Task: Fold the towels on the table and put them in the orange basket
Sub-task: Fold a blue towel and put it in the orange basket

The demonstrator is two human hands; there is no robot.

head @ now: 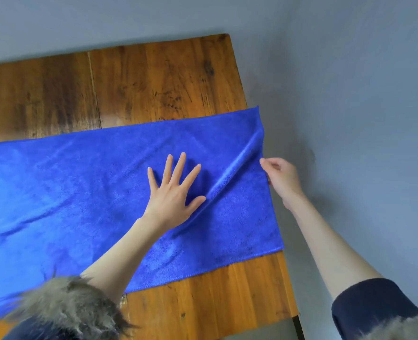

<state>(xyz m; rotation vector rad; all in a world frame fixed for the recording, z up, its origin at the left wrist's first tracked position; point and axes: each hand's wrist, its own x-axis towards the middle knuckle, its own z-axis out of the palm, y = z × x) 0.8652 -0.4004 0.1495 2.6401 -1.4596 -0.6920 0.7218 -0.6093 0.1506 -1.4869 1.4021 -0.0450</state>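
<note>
A large blue towel (80,192) lies spread across the wooden table (154,82), running out of view on the left. My left hand (173,192) lies flat on it with fingers spread, pressing near its right part. My right hand (281,177) pinches the towel's right edge at the table's side. A raised diagonal ridge (234,173) runs between the two hands. No orange basket is in view.
The table's right edge (284,278) drops to a grey floor (362,119). Bare wood shows behind the towel and in front of it at the near right. Fur-trimmed dark sleeves (63,310) fill the bottom corners.
</note>
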